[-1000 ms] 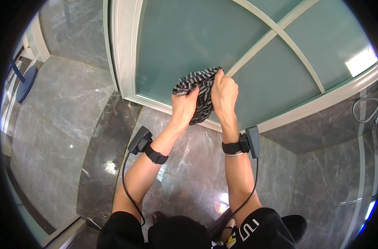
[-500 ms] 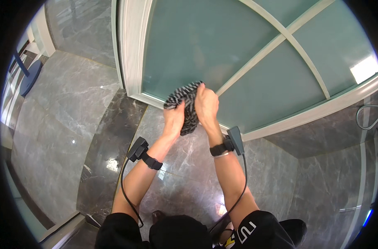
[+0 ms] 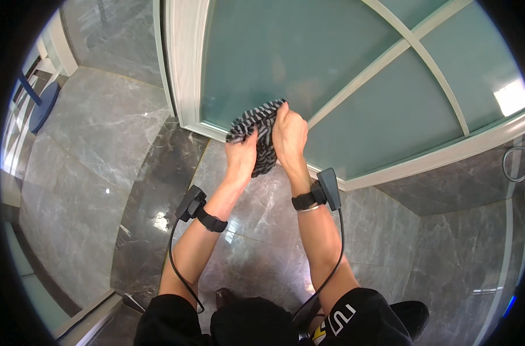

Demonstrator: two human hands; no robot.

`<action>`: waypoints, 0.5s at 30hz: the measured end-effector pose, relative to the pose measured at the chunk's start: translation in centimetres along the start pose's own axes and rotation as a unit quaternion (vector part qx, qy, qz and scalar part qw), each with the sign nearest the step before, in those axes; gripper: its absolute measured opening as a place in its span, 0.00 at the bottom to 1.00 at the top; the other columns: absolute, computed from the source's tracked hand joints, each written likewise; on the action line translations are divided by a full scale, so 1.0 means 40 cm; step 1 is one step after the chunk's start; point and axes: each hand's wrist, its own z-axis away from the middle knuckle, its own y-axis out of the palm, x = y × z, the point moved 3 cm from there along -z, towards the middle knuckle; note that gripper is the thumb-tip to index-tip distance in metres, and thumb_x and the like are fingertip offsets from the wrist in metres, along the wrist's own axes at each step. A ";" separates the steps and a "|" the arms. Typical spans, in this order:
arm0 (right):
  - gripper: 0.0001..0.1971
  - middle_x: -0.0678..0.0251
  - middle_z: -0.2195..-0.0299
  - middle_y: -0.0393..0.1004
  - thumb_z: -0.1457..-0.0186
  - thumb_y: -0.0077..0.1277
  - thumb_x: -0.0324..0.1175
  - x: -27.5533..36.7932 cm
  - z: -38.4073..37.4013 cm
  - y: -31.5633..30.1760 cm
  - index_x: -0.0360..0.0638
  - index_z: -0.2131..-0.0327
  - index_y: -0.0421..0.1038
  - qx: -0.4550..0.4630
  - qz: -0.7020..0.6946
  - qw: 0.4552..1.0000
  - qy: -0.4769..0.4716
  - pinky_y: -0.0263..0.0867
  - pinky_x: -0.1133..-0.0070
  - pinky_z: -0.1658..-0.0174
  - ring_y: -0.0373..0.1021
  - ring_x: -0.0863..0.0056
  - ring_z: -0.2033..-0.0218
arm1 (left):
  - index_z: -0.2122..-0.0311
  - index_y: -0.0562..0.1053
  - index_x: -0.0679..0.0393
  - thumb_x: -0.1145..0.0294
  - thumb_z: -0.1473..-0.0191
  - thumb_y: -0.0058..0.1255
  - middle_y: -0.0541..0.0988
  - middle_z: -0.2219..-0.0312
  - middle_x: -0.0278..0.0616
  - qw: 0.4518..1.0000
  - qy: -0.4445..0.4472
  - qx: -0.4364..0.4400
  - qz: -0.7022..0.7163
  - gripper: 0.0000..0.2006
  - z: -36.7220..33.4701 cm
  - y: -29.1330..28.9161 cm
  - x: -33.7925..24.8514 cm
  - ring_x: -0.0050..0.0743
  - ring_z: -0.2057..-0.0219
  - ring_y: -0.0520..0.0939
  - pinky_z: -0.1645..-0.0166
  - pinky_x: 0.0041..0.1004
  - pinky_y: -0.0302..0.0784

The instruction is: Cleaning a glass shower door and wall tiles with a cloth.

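A black and grey patterned cloth [image 3: 265,138] is bunched up between my two hands, in front of the lower part of a frosted glass door [image 3: 262,57]. My left hand [image 3: 240,158] grips its left side, with the thumb pointing up along the fabric. On the other side my right hand [image 3: 289,135] is closed around the cloth's upper right corner. A lower fold of it hangs between my wrists. Whether the cloth touches the glass I cannot tell.
The door has a pale frame [image 3: 184,63] and crossing bars [image 3: 411,39]. Grey marble tiles [image 3: 84,155] cover the floor, with a darker strip [image 3: 159,202] at the doorway. A blue stand base [image 3: 44,108] is at the far left. A thin looped hose [image 3: 507,164] hangs at the right.
Both hands, still gripping the cloth, have moved slightly up and away from me. The view has shifted a little.
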 end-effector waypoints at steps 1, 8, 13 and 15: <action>0.28 0.38 0.75 0.70 0.39 0.31 0.45 -0.003 0.002 -0.002 0.27 0.76 0.70 -0.020 -0.005 1.000 -0.002 0.62 0.58 0.64 0.67 0.39 0.68 | 0.60 0.73 0.66 0.70 0.44 0.49 0.78 0.64 0.35 1.000 0.016 -0.006 -0.022 0.11 0.006 0.004 0.002 0.20 0.63 0.74 0.57 0.24 0.69; 0.28 0.39 0.75 0.70 0.39 0.31 0.46 0.038 -0.015 -0.008 0.28 0.75 0.71 0.005 0.006 1.000 0.000 0.63 0.58 0.63 0.68 0.41 0.68 | 0.61 0.73 0.68 0.69 0.48 0.51 0.78 0.65 0.37 1.000 -0.011 0.000 0.017 0.12 -0.004 -0.001 -0.022 0.22 0.63 0.75 0.58 0.25 0.69; 0.28 0.42 0.73 0.73 0.39 0.30 0.46 0.007 -0.001 -0.010 0.32 0.73 0.73 0.004 0.026 0.999 0.020 0.64 0.58 0.61 0.70 0.43 0.66 | 0.60 0.73 0.68 0.72 0.49 0.52 0.78 0.63 0.40 1.000 0.028 0.005 0.006 0.13 0.001 0.002 0.012 0.26 0.61 0.76 0.54 0.26 0.69; 0.28 0.42 0.73 0.73 0.39 0.30 0.46 0.011 -0.014 -0.010 0.32 0.73 0.73 0.001 0.040 0.999 0.005 0.64 0.58 0.61 0.70 0.42 0.66 | 0.60 0.72 0.68 0.73 0.49 0.53 0.78 0.62 0.39 0.999 0.025 -0.013 0.022 0.13 0.005 0.010 0.002 0.26 0.60 0.76 0.53 0.26 0.69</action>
